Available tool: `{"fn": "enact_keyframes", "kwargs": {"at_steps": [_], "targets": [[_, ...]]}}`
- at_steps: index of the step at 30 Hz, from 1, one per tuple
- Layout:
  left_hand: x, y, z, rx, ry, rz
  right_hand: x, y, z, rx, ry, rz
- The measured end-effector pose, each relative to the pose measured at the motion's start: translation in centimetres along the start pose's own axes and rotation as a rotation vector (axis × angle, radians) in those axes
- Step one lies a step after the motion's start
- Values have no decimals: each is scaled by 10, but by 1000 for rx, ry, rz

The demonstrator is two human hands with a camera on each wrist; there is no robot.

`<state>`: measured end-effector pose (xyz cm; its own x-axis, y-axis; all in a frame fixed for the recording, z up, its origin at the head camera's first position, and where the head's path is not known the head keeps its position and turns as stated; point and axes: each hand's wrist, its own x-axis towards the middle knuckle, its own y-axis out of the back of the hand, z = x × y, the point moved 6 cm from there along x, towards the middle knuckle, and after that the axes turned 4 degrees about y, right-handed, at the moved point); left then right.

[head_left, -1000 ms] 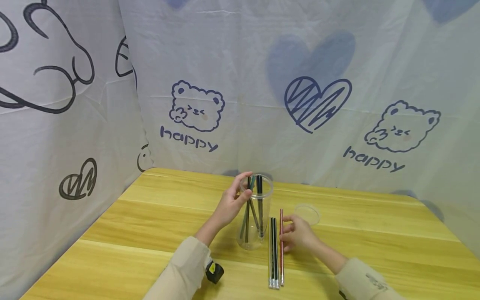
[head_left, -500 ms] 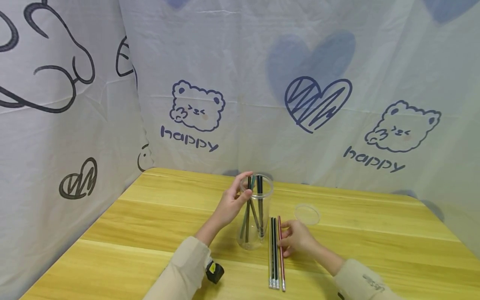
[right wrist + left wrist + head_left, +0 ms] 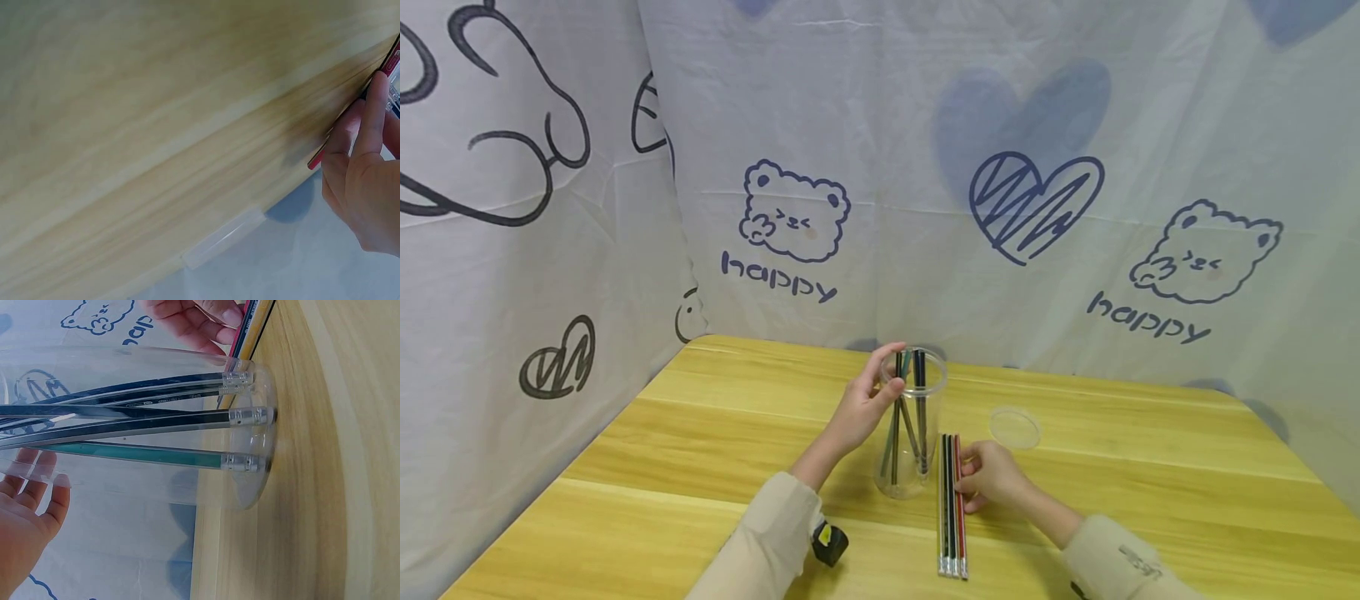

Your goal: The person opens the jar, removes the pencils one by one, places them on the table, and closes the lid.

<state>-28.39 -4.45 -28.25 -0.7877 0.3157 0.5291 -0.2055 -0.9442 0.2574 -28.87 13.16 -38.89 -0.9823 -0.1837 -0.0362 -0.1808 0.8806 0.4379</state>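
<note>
My left hand [image 3: 856,408] holds a tall clear plastic jar [image 3: 910,492] near its rim, thumb and fingers on either side. The jar stands upright with several pencils leaning inside it. The left wrist view shows one green pencil [image 3: 156,454] among dark ones, silver eraser ends at the bottom. To the jar's right, dark pencils [image 3: 947,508] lie side by side on the table, with a red pencil [image 3: 962,533] along their right edge. My right hand [image 3: 995,475] has thumb and fingers on the red pencil [image 3: 317,158].
A clear round lid [image 3: 1015,427] lies on the wooden table [image 3: 700,467], behind my right hand. A printed white cloth [image 3: 880,125] hangs along the table's back and left edges. A black device [image 3: 830,546] is strapped at my left wrist.
The red pencil has moved left and turned slightly, from apart to lying alongside the dark pencils, with its ends nearly level with theirs. My left hand and the jar have stayed put.
</note>
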Motion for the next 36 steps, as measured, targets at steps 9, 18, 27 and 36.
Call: {"fn": "enact_keyframes", "kwargs": {"at_steps": [9, 18, 27, 36], "targets": [[0, 0, -1, -1, -1, -1, 0, 0, 0, -9, -7, 1], [0, -1, -1, -2, 0, -2, 0, 2, 1, -22, 1, 19], [0, 0, 0, 2, -4, -2, -1, 8, -8, -59, 38, 51], [0, 0, -1, -1, 8, -6, 2, 18, -29, -17, 101, 104]]}}
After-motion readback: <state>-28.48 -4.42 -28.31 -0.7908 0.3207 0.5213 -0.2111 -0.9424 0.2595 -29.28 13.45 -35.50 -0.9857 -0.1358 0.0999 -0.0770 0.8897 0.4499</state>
